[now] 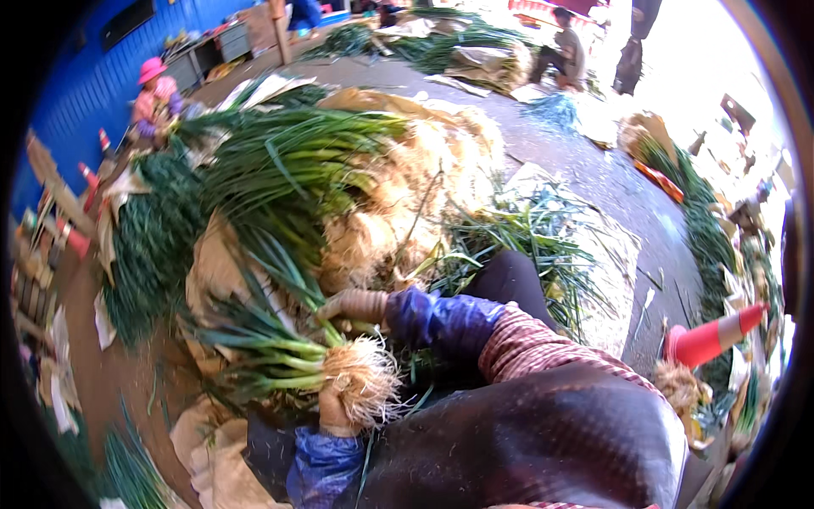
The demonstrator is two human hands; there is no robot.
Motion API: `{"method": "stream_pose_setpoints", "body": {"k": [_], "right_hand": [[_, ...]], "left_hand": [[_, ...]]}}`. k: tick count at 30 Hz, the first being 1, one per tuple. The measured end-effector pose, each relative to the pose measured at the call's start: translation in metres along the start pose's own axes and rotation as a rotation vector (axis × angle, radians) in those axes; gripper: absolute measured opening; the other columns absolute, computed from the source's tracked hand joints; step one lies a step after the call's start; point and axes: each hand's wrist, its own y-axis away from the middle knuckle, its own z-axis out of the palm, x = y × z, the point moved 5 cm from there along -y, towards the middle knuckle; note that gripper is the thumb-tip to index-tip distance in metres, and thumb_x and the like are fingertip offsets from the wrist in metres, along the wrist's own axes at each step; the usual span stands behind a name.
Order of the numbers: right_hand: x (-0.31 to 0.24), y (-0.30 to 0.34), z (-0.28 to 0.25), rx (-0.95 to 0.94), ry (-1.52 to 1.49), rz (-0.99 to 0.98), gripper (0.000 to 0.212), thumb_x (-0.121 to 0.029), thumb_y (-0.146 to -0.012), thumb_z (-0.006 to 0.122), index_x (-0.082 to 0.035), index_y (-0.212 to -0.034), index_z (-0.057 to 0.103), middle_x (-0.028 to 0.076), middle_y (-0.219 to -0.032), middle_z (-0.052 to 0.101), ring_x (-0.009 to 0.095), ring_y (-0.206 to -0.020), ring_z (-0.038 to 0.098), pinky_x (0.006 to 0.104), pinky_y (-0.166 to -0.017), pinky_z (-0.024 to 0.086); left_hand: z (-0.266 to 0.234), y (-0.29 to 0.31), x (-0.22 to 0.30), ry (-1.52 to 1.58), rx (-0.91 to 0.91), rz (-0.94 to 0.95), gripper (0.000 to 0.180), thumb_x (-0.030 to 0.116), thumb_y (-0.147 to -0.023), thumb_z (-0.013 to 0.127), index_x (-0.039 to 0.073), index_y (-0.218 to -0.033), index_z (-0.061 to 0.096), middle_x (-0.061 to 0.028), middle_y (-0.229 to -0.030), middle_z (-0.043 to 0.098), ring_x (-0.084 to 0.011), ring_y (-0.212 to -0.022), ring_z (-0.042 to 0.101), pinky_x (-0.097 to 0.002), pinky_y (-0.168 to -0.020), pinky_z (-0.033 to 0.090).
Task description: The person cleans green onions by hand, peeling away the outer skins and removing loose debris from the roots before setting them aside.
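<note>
A bunch of green onions [288,360] lies across my left hand [337,411], its pale shaggy roots [365,382] toward my body and green leaves to the left. The left fingers wrap round it from below, partly hidden by the roots. My right hand [356,307], gloved, reaches in over the bunch's far side. Its fingers close on a green onion stalk [329,329] beside the bunch. Just beyond sits a large heap of green onions [297,157], roots [441,170] to the right. Blue sleeve covers reach both wrists.
Loose leaves [543,246] lie on a pale sheet [615,263] to the right. An orange traffic cone [716,335] lies tilted at far right. More dark green onions [157,246] are piled at left. A person in a pink hat [154,97] and another person [566,55] sit farther off.
</note>
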Motion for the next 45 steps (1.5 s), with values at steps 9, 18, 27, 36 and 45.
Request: {"method": "stream_pose_setpoints", "body": {"k": [9,18,27,36,45], "right_hand": [[-0.035,0.029,0.007,0.46,1.042,-0.421,0.035,-0.03,-0.076,0.07,-0.001,-0.094,0.066,0.018,-0.072,0.063,0.028,-0.068,0.061,0.0367,-0.066,0.048],[-0.057,0.091,0.05,0.099,0.577,-0.679,0.018,-0.014,-0.085,0.068,-0.005,-0.1,0.066,0.001,-0.083,0.067,0.01,-0.079,0.06,0.0263,-0.07,0.049],[-0.06,0.099,-0.055,0.312,-0.093,-0.737,0.032,-0.031,-0.092,0.057,-0.003,-0.108,0.06,0.009,-0.104,0.064,0.019,-0.092,0.061,0.0344,-0.082,0.049],[0.004,0.052,0.027,-0.126,0.98,-0.623,0.027,-0.012,-0.09,0.061,0.002,-0.113,0.061,0.014,-0.099,0.067,0.018,-0.089,0.063,0.0303,-0.08,0.05],[-0.027,0.073,0.053,0.218,1.322,-0.457,0.017,-0.019,-0.081,0.067,-0.006,-0.091,0.068,0.01,-0.074,0.064,0.024,-0.066,0.062,0.0347,-0.062,0.049]], "left_hand": [[0.013,0.004,-0.004,0.058,0.012,0.023,0.042,0.025,-0.078,0.063,0.003,-0.113,0.054,-0.0109,-0.093,0.062,-0.0252,-0.076,0.062,-0.0407,-0.067,0.055],[0.03,0.024,0.013,0.107,-0.049,0.057,0.042,0.041,-0.084,0.051,0.006,-0.107,0.055,-0.0084,-0.082,0.06,-0.015,-0.057,0.053,-0.0267,-0.048,0.047],[0.03,0.015,0.026,0.353,-0.263,0.255,0.047,0.02,-0.078,0.059,0.005,-0.121,0.049,-0.009,-0.093,0.059,-0.0204,-0.072,0.06,-0.0347,-0.06,0.052],[0.002,0.006,0.004,0.398,-0.222,0.067,0.053,0.02,-0.078,0.058,-0.001,-0.125,0.045,-0.0182,-0.106,0.06,-0.0328,-0.091,0.062,-0.0486,-0.08,0.053],[0.01,0.01,0.007,0.377,-0.159,0.086,0.053,0.015,-0.076,0.055,-0.003,-0.125,0.046,-0.0179,-0.107,0.06,-0.0311,-0.091,0.062,-0.0449,-0.082,0.053]]}}
